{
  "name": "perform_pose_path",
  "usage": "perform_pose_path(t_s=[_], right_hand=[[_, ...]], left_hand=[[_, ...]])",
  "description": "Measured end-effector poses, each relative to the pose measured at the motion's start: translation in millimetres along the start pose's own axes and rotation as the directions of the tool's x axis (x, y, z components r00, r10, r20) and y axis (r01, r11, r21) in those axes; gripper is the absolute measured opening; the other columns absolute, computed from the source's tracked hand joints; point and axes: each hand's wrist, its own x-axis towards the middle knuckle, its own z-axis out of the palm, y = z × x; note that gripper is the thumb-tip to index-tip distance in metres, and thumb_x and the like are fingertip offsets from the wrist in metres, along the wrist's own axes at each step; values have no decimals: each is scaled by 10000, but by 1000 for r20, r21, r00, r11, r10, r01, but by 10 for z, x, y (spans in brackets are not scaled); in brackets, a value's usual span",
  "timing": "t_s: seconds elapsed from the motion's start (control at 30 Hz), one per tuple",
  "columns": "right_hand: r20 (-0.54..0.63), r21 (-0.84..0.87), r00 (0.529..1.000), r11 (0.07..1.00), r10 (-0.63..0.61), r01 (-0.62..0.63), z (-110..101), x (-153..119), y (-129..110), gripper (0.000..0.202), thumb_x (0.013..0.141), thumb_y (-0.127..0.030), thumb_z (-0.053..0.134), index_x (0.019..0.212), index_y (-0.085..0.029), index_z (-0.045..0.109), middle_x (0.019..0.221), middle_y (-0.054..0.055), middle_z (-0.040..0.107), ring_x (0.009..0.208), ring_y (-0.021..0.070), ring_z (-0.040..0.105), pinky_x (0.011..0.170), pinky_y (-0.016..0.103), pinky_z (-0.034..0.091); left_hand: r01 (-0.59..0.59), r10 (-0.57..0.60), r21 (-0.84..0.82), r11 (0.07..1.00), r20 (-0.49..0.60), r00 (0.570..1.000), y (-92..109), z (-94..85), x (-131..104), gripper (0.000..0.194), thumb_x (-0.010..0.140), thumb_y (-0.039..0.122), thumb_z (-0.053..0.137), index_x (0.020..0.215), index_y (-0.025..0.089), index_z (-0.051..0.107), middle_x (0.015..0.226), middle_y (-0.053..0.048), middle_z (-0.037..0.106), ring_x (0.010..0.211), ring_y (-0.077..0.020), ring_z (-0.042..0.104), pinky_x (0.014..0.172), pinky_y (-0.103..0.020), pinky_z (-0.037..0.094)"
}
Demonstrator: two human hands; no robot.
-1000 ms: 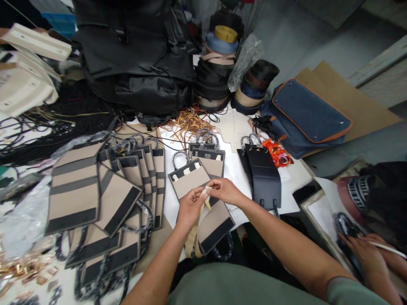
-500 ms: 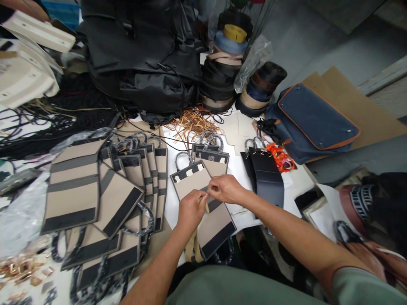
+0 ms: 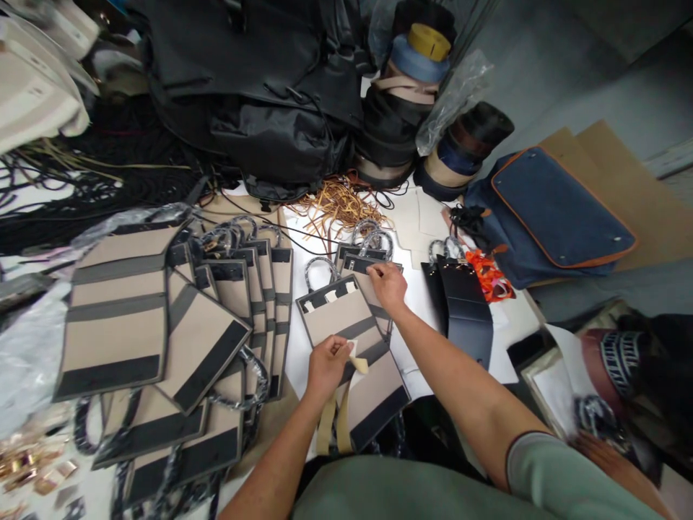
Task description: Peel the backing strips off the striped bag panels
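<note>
My left hand (image 3: pixel 328 367) pinches the end of a cream tape strip (image 3: pixel 358 363), whose tail curls over the beige-and-black bag panel (image 3: pixel 336 314) in front of me. White tabs sit along the panel's dark top band, and a plastic-wrapped handle (image 3: pixel 320 269) stands beyond it. Fingers closed together, my right hand (image 3: pixel 388 287) is over the top edge of another beige panel (image 3: pixel 369 289) behind; whatever its fingertips hold is too small to make out. Lengths of tan tape (image 3: pixel 342 422) hang by the panel's lower left edge.
Piled beige-and-black panels (image 3: pixel 122 310) lie left. Behind are a black backpack (image 3: pixel 260 94), tape rolls (image 3: pixel 387 133) and brown strips (image 3: pixel 346 206). A black bag (image 3: pixel 465 307) and a navy bag (image 3: pixel 563 206) are right. Another person's hand (image 3: pixel 611 458) shows at lower right.
My hands have come apart: the right moved up to the rear panel's top edge, and the left moved slightly down. The cream strip now shows in my left hand. The view has shifted a little.
</note>
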Motion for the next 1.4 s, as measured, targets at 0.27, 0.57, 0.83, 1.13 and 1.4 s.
perform_pose_path(t_s=[0.27,0.57,0.83,1.13,1.4], right_hand=[[-62,37,996,997,-66,68,45,-106,84,274,926,-361,474,981,-226,707,949,60,643,904,202,551,836,316,386],[-14,173,989,975,145,-140,30,37,130,322,804,-348,580,1101,-240,638,749,-23,656,686,167,571,685,284,410],[-13,410,976,891,219,-195,-311,95,71,427,839,-389,507,1181,-160,619,776,17,645,660,161,587,671,297,478],[689,593,700,703,-190,-393,-871,-1055,-337,363,703,-455,767,897,-153,719,742,19,671,637,126,600,620,255,500],[538,563,809,815,-236,-136,-1067,-1044,-357,208,809,-368,656,882,-182,713,781,20,704,689,156,627,626,256,471]], left_hand=[[1,-2,35,999,24,1000,-49,-33,26,299,751,469,686,735,173,651,608,23,595,547,-119,485,538,-229,338],[21,-21,-26,999,1,1000,43,8,0,302,689,461,729,707,172,643,609,15,600,558,-120,498,542,-226,358],[21,-23,-77,997,-15,1000,270,15,-118,396,690,553,727,699,167,635,616,13,598,563,-118,506,553,-228,372],[11,-19,-173,985,-40,999,658,165,-390,437,778,596,645,671,178,579,551,31,567,498,-101,464,516,-224,375],[-207,205,-54,977,-44,978,826,243,-519,324,761,417,698,977,178,663,925,-60,728,797,-182,647,738,-281,490]])
